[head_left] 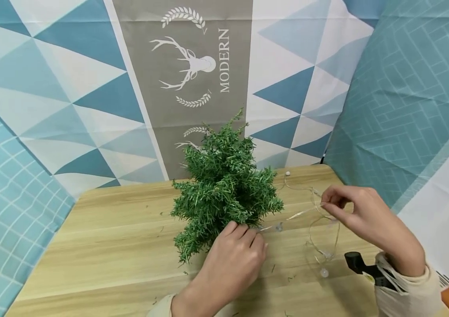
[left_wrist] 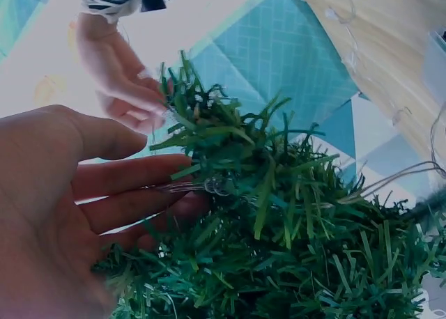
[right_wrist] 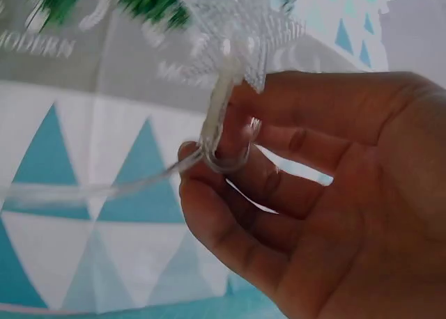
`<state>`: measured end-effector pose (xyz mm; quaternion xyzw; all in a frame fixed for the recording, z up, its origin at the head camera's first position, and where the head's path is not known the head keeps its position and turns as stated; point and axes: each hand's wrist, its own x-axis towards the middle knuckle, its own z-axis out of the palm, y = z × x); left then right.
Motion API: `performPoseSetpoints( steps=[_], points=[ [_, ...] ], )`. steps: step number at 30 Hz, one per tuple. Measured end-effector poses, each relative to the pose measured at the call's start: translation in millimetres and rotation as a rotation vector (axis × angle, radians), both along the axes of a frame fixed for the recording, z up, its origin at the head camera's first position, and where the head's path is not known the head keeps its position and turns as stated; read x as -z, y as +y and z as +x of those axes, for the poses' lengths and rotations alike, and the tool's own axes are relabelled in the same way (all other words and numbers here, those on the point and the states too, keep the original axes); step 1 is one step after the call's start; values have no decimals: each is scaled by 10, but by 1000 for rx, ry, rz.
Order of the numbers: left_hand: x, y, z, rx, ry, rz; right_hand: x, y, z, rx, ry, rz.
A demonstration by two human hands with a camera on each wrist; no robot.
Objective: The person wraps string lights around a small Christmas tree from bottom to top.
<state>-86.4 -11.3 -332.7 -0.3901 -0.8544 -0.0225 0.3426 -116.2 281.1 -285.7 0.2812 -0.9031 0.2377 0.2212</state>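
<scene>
A small green artificial Christmas tree (head_left: 224, 185) stands on the wooden table. My left hand (head_left: 234, 255) is at its lower front branches; in the left wrist view the fingers reach among the needles, with the thumb apart. A clear wire (left_wrist: 185, 187) of the string lights passes by those fingers into the branches. To the right of the tree my right hand (head_left: 361, 213) pinches the string lights between thumb and fingertips. The right wrist view shows a clear star-shaped light (right_wrist: 230, 30) beside those fingertips, with the wire (right_wrist: 104, 191) running off left.
Loose string lights trail over the table's right side, with a round bulb (head_left: 324, 273) near the front and another bulb (head_left: 287, 174) by the back edge. Bits of green needle lie on the wooden table (head_left: 109, 246). Patterned cloths (head_left: 192, 105) hang behind and at both sides.
</scene>
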Motion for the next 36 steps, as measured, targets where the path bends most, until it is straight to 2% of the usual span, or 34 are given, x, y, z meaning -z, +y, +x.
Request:
performPoseSetpoints(
  steps=[4, 7, 11, 15, 20, 26, 31, 34, 36],
  points=[
    [7, -48, 4, -12, -1, -19, 89, 54, -179, 108, 27, -24],
    [19, -68, 14, -21, 11, -50, 189, 57, -334, 176, 51, -95],
    [40, -88, 33, -47, 25, -114, 371, 55, -543, 224, -6, -199],
    [55, -117, 50, -61, 26, -149, 571, 64, -727, 225, -103, -244],
    [65, -157, 56, -75, 39, -163, 722, 5, -909, 219, -131, -274],
    [75, -186, 74, -100, 26, -151, 681, -113, -1067, 180, -184, -317],
    [88, -192, 88, -112, 25, -142, 638, -180, -1199, 110, -371, -311],
    [105, -184, 89, -134, 47, -165, 661, -208, -1292, 61, -482, -374],
    [118, -175, 92, -147, 68, -174, 696, -206, -1353, 46, -518, -423]
  ],
)
